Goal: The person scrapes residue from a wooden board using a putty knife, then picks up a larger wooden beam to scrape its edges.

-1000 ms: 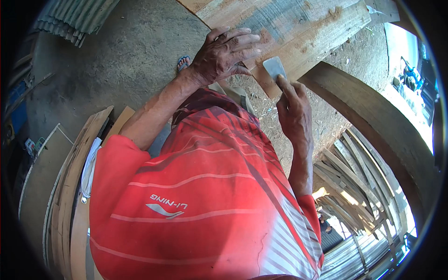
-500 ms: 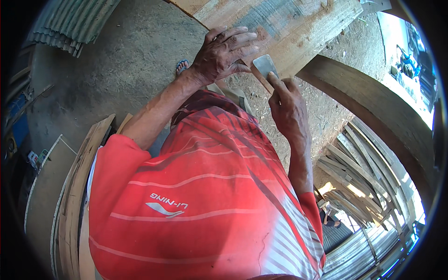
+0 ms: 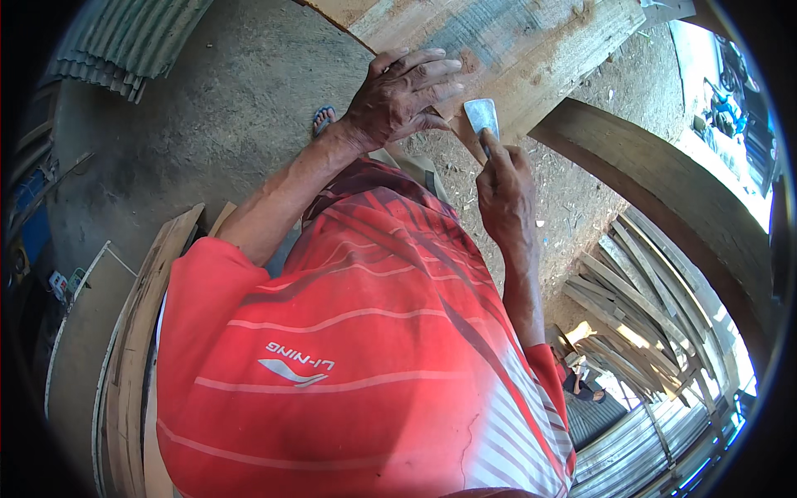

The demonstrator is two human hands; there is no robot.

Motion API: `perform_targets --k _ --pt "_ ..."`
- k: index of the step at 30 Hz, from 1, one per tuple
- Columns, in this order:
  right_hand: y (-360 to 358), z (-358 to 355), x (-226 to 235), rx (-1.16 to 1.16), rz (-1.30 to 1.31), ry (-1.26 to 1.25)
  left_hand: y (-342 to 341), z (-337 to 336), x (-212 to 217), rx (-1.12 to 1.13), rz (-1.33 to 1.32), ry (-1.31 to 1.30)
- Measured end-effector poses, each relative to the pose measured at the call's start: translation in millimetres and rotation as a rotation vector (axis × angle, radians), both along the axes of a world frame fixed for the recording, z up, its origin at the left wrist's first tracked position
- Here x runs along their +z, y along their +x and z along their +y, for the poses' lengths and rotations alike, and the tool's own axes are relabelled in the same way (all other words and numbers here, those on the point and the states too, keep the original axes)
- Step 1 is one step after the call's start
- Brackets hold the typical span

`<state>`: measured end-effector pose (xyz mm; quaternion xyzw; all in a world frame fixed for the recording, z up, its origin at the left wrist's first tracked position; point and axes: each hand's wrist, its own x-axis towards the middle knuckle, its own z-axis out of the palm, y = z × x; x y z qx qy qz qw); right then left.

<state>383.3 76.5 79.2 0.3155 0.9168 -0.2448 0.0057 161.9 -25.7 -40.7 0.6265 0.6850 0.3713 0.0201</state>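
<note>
My left hand (image 3: pixel 403 98) rests on the near edge of a wooden board (image 3: pixel 540 87), its fingers spread over the surface. In my right hand (image 3: pixel 506 195) is a putty knife (image 3: pixel 481 114) with a flat, light metal blade; my index finger stretches along it. The blade lies at the board's near edge, just right of my left thumb. Its handle is mostly hidden in my fist. A bluish-grey patch and reddish-brown smears mark the board's surface.
A thick curved-looking wooden beam (image 3: pixel 656 166) runs off to the right. Lumber (image 3: pixel 635 324) is piled at the lower right, near another person (image 3: pixel 581 386). Planks (image 3: pixel 137 357) lean at the left. Corrugated sheets (image 3: pixel 137 41) lie at the upper left.
My right hand has turned slightly, and the putty knife's blade has shifted a little to the right and tilted more upright. My left hand has barely moved.
</note>
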Motion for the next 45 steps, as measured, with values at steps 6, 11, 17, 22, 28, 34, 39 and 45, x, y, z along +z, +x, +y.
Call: perform_targets --k 6,11,17,22,28,34,39,45 --pt "7 -12 1 0.012 -0.005 -0.077 -1 0 0 -0.008 -0.040 0.002" --pt "20 -6 -3 -0.013 -0.040 0.009 -1 0 1 -0.022 -0.042 -0.004" --pt "12 7 3 0.002 -0.004 -0.034 1 0 1 -0.019 -0.052 -0.002" --pt "16 15 0 0.024 -0.005 -0.082 0 -1 1 -0.020 -0.067 0.011" --pt "6 17 -2 -0.001 0.050 0.006 -1 0 0 -0.015 -0.062 0.021" --pt "-8 -13 4 -0.045 -0.022 -0.066 0 1 -3 -0.011 -0.014 0.023" --pt "-9 -10 3 -0.085 0.026 0.023 -1 1 -1 -0.006 -0.029 0.059" --pt "-8 -17 8 -0.062 -0.014 -0.043 0 2 -4 -0.015 -0.013 0.067"
